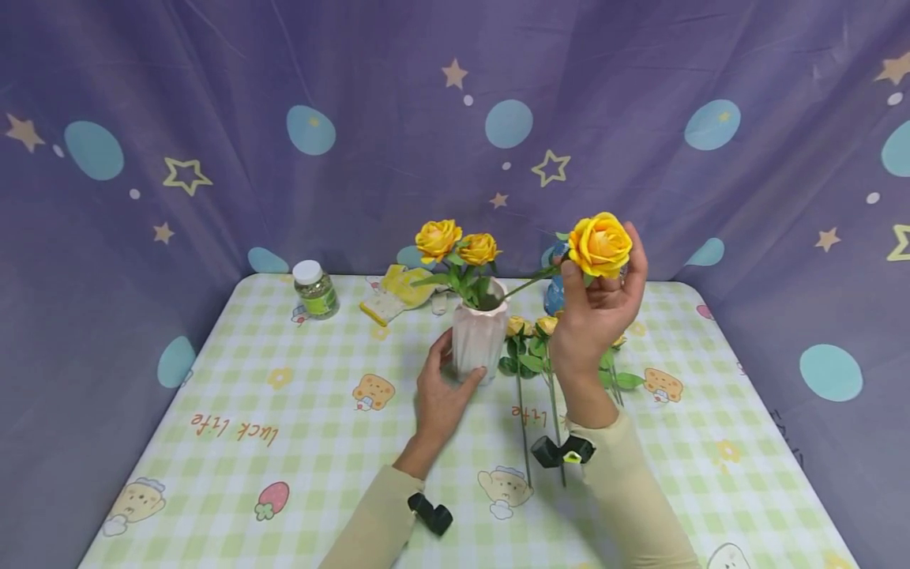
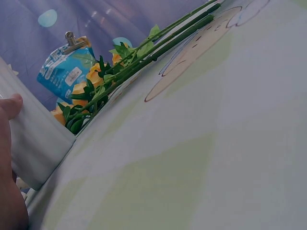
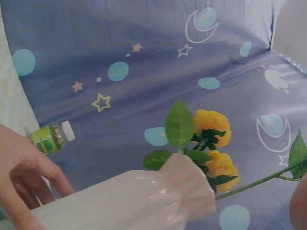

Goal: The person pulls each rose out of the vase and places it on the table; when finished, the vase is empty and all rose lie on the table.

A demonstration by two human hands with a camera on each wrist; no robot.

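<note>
A white fluted vase (image 1: 478, 340) stands on the table with two yellow roses (image 1: 438, 239) upright in it. My left hand (image 1: 442, 391) grips the vase low on its side, the thumb across the front. Up to the right, my right hand (image 1: 597, 324) holds another yellow rose (image 1: 600, 245) just below its bloom, fingers behind the petals. That rose's stem (image 3: 259, 182) slants down into the vase's mouth. In the right wrist view the vase's wavy rim (image 3: 194, 187) shows close up, with leaves and blooms beyond it.
Several more yellow roses (image 1: 547, 325) lie right of the vase, stems toward me. Behind them stands a blue bag (image 2: 67, 72) with a metal clip. A white-lidded jar (image 1: 317, 292) and a yellow-and-white glove (image 1: 401, 291) sit at the back left, before a purple curtain (image 1: 398, 71).
</note>
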